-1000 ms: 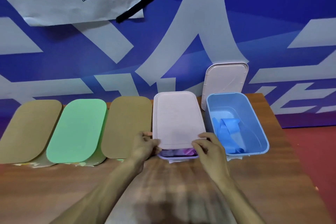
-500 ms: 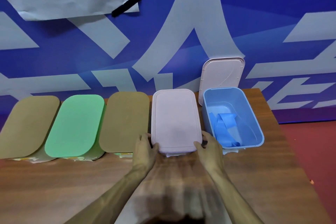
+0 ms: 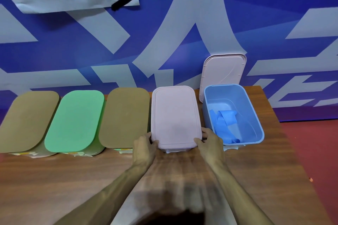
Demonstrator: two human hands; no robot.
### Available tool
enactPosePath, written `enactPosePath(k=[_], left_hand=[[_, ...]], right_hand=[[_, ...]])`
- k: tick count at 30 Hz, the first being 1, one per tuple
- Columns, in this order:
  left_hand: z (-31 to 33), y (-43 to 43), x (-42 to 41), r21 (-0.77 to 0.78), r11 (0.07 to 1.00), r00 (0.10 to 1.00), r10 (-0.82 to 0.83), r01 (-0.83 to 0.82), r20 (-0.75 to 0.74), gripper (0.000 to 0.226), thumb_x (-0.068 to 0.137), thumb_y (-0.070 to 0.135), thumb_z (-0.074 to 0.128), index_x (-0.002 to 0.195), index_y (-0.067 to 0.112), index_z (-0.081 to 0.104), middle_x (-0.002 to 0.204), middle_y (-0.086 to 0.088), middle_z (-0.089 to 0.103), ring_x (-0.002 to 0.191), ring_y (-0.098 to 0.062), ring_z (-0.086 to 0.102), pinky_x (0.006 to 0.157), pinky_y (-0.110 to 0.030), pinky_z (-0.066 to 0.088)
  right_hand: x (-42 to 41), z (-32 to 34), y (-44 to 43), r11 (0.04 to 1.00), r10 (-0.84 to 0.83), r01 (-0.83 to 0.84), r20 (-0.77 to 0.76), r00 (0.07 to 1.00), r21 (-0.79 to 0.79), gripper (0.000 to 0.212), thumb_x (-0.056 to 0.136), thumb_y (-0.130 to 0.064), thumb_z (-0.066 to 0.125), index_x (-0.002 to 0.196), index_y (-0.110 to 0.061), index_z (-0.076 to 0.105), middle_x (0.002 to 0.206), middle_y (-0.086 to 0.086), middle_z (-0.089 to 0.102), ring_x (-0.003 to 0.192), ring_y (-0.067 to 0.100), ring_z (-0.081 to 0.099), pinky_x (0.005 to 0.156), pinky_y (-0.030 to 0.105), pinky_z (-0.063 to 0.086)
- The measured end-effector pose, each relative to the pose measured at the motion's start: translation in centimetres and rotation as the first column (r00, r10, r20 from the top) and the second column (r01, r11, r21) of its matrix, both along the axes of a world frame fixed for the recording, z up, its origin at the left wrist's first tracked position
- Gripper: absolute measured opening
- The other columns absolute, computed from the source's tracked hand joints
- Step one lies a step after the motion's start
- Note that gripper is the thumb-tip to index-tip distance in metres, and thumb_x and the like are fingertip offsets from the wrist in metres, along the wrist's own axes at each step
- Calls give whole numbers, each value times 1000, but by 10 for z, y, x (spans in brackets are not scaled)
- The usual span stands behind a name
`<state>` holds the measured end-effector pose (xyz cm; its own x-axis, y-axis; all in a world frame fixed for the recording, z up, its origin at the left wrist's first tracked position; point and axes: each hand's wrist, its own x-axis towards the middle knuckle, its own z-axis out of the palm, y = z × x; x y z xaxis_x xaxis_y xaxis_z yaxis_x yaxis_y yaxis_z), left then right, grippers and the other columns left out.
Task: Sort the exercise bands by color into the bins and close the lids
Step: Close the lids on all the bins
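Note:
A pale pink lid (image 3: pixel 175 115) lies flat on the fourth bin in the row, and the bin's contents are hidden. My left hand (image 3: pixel 144 147) grips the lid's near left corner. My right hand (image 3: pixel 210 141) grips its near right corner, thumb on top. To the right stands an open blue bin (image 3: pixel 256 115) with blue exercise bands (image 3: pixel 225 124) inside. A second pale lid (image 3: pixel 223 71) leans upright against the wall behind the blue bin.
Three more bins stand to the left, closed with a tan lid (image 3: pixel 27 120), a green lid (image 3: pixel 76 118) and another tan lid (image 3: pixel 126 117). The wooden table (image 3: pixel 64 179) ends at the right, with red floor (image 3: pixel 314 151) beyond. A blue wall stands behind.
The pink lid was tilted with purple bands showing under its near edge; it now sits flat over the bin. Both hands stayed at its near corners.

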<state>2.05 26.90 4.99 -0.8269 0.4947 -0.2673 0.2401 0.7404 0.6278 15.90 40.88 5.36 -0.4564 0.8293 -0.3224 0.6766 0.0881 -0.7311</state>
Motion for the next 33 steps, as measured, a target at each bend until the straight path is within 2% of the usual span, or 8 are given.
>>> enactPosePath(k=[4,6,10,15,19,24,29,33], left_hand=[[-2,-2,-2,-8,1000,999,15,-15,30,32,85,10,62,59,18,44,60,-1,52,61,-23,40,46,-20,29],[-6,-3,-4,-10,1000,999,12,-11,41,34,85,13,63,58,17,43,62,-5,56,59,-22,39,49,-26,31],[-12,-6,-5,-6,1000,998,-3,4,56,33,87,17,62,59,14,44,68,-12,66,63,-30,54,54,-31,36],[-14,-7,-9,25,1000,997,-9,7,77,39,85,16,65,54,13,42,64,-16,65,60,-29,58,53,-31,43],[-15,-9,-12,22,999,994,-33,31,103,35,84,21,66,57,14,45,63,-12,67,69,-32,68,64,-40,53],[-9,-8,-14,52,997,987,-61,54,151,6,84,20,67,86,15,66,74,-3,69,77,-24,68,67,-31,52],[-11,-8,-9,67,998,988,-20,10,155,24,83,17,68,106,11,67,81,-4,68,78,-22,64,67,-28,47],[-11,-8,-7,77,997,983,14,-28,184,28,82,15,66,110,11,65,80,-4,67,81,-27,66,73,-34,54]], right_hand=[[1,2,1,1000,-10,10,-2,1000,-26,47,86,-14,68,130,-10,53,124,6,64,108,21,62,95,31,48],[2,1,4,999,-25,24,-9,1000,-49,46,83,-14,71,127,-10,55,119,6,67,98,17,62,88,25,48],[2,3,10,997,-20,19,-10,1000,-72,42,79,-10,74,119,-8,60,110,6,70,86,13,60,80,20,44],[1,1,10,991,-96,96,-1,995,-95,36,78,-11,76,111,-7,65,107,6,71,88,12,60,82,20,44],[-4,4,7,995,-76,79,47,996,-55,33,80,-9,73,110,-5,62,109,8,70,91,16,61,80,22,45],[-7,10,12,1000,12,-9,129,992,-21,37,78,-9,74,112,-4,61,111,10,69,100,22,63,83,27,49],[-5,13,13,998,-23,30,135,991,-56,41,77,-6,74,115,-3,60,113,10,68,101,21,63,80,21,44],[-7,13,12,996,-63,71,138,988,-56,36,77,-4,69,112,-4,59,112,10,67,104,23,61,79,25,46]])
